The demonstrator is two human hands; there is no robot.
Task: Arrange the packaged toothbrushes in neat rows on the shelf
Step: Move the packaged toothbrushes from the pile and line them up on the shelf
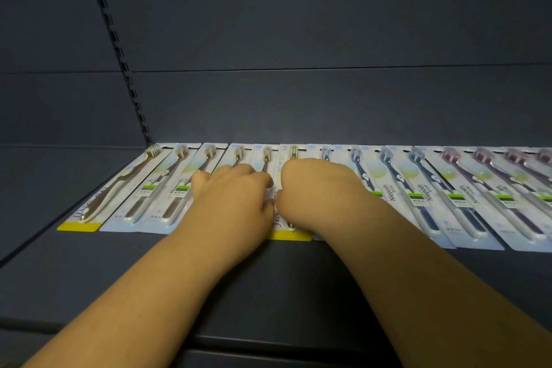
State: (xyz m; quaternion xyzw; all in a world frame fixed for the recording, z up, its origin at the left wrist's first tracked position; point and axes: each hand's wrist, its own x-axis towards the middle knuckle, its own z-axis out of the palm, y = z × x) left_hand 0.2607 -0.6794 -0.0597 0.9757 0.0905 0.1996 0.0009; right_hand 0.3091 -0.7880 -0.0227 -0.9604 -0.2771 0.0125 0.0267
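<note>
The task looks well along: a single row of packaged toothbrushes (pixel 418 188) already lies flat along the back edge of the dark shelf (pixel 268 284), heads toward the rear wall, from near the left back corner out past the right edge of view, though several packs overlap and the front ends are uneven. The left hand (pixel 233 194) and right hand (pixel 316 188) press down side by side, fingers curled, on the yellow-ended pack (pixel 288 236) mid-row, seemingly nudging it straight rather than gripping it.
</note>
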